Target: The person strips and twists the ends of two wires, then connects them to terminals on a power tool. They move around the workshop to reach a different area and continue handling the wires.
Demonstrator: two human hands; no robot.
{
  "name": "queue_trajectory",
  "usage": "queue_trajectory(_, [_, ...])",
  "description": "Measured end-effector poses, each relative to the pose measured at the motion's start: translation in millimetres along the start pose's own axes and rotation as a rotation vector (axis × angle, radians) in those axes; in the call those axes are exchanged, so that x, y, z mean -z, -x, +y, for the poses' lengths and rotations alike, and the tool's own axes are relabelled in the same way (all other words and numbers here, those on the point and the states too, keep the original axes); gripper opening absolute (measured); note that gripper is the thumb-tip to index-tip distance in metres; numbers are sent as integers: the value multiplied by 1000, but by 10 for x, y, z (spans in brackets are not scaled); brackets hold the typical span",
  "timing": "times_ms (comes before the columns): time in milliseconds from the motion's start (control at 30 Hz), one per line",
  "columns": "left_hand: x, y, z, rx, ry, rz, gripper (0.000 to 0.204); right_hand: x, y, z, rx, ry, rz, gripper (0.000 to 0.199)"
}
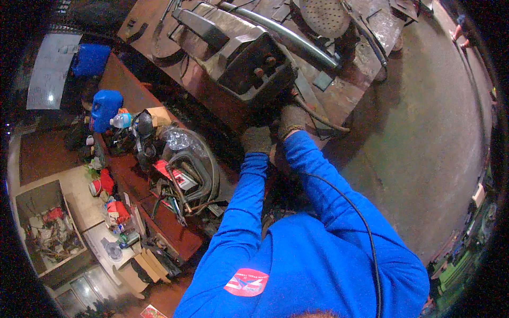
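A boxy grey machine with a carrying handle point(212, 34), probably a welding power source, sits at the edge of a worn metal table point(352, 87). Its dark recessed front carries two round knobs point(265, 66) and faces me. Both my arms, in blue sleeves, reach to just below that front. My left hand point(257, 140), in a greyish work glove, is in shadow under the machine's near edge. Beside it, my right hand point(293, 117), gloved too, is close to a brownish cable point(321, 117) at the machine's corner. Fingers of both hands are hidden in the dark.
Behind the machine lie a shiny metal tube point(283, 34) and a perforated round plate point(324, 16). To the left, a reddish shelf holds a blue jug point(106, 108), a water bottle point(121, 120) and a clamp-like tool point(177, 188). A scrap-filled box point(50, 228) stands lower left.
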State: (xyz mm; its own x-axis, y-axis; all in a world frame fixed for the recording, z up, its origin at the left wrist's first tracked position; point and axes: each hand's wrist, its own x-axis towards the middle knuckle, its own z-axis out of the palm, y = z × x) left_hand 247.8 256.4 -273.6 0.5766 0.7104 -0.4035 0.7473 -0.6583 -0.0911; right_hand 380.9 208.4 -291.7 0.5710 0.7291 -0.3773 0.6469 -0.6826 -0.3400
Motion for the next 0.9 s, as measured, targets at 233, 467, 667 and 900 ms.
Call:
queue_trajectory(233, [-207,0,-88,-43,51,44,22,263,73,-178,-79,42,-99,19])
queue_trajectory(467, [-308,-34,104,13,81,174,23,-123,-56,-20,-53,-151,42,28])
queue_trajectory(667, [195,91,85,-41,-16,161,22,0,205,111,95,-360,239,26])
queue_trajectory(900, [112,76,-2,-72,-70,161,23,56,244,143,242,-391,262,21])
